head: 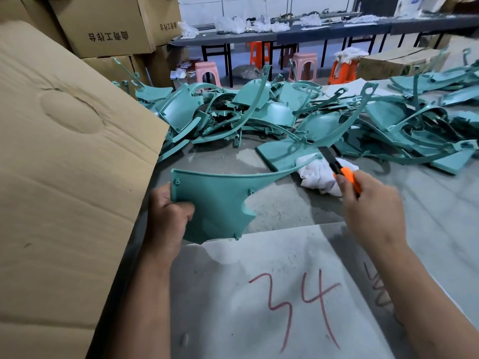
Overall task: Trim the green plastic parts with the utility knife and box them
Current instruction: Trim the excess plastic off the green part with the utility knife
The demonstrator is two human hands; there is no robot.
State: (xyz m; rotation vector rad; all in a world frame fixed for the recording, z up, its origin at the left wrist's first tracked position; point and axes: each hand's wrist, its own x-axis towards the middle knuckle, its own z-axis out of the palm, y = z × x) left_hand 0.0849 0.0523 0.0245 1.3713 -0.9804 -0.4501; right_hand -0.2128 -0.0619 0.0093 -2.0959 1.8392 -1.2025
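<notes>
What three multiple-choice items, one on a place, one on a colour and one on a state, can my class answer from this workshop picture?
1. Where is the big cardboard flap?
A. On the person's left
B. On the person's right
C. Under the pile of parts

2. What colour is the utility knife's handle?
A. Blue
B. Orange
C. Yellow

3. What is the state of the green part nearest the camera?
A. Lying in the pile
B. Packed in a box
C. Held up in the left hand

Answers:
1 A: the cardboard flap fills the left side.
2 B: the utility knife in the right hand shows an orange handle.
3 C: the left hand has its grip on the edge of the green part, apart from the pile.
</notes>
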